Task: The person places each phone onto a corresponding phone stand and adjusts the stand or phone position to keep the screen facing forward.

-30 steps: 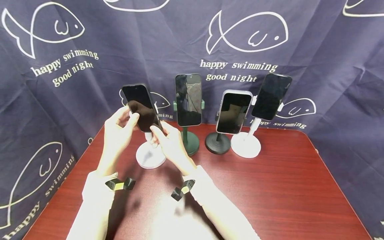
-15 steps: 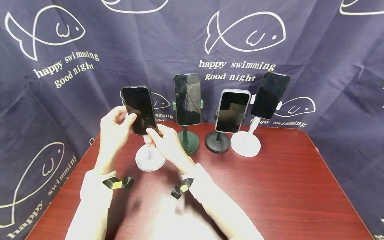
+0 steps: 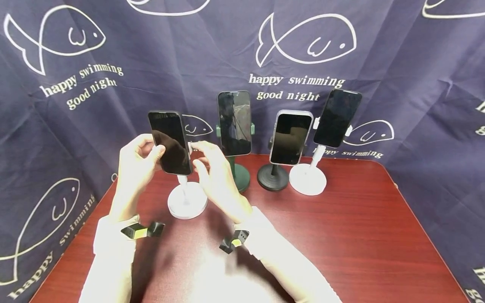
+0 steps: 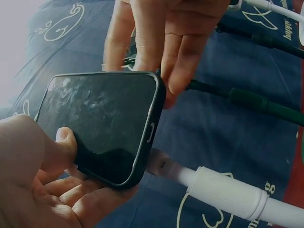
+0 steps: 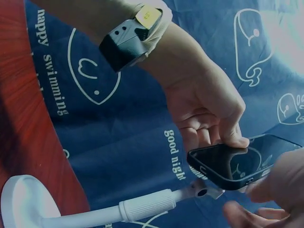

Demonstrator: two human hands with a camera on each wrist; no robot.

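My left hand [image 3: 132, 170] grips a black smartphone [image 3: 172, 145] by its left edge, thumb on the screen and fingers behind. The phone stands nearly upright at the head of a white phone stand [image 3: 187, 202]. At the phone's right edge, my right hand [image 3: 217, 170] reaches to the white clamp arm with its fingers extended, the thumb apart from the screen. In the left wrist view, right fingertips [image 4: 147, 59] come right to the phone's long edge. The stand's white stem [image 5: 147, 204] shows below the phone in the right wrist view, while the holder's back is mostly hidden.
Beside it stand a green stand with a phone [image 3: 234, 122], a black stand holding a pale-rimmed phone [image 3: 291, 139], and another white stand with a dark phone [image 3: 337, 118]. They line the back of the red-brown table [image 3: 352, 219], before a blue fish-print curtain [image 3: 212, 46].
My right hand has let go of the phone's lower right corner and moved up to the clamp arm at its right edge. My left hand keeps its grip; the phone sits slightly lower and further left.
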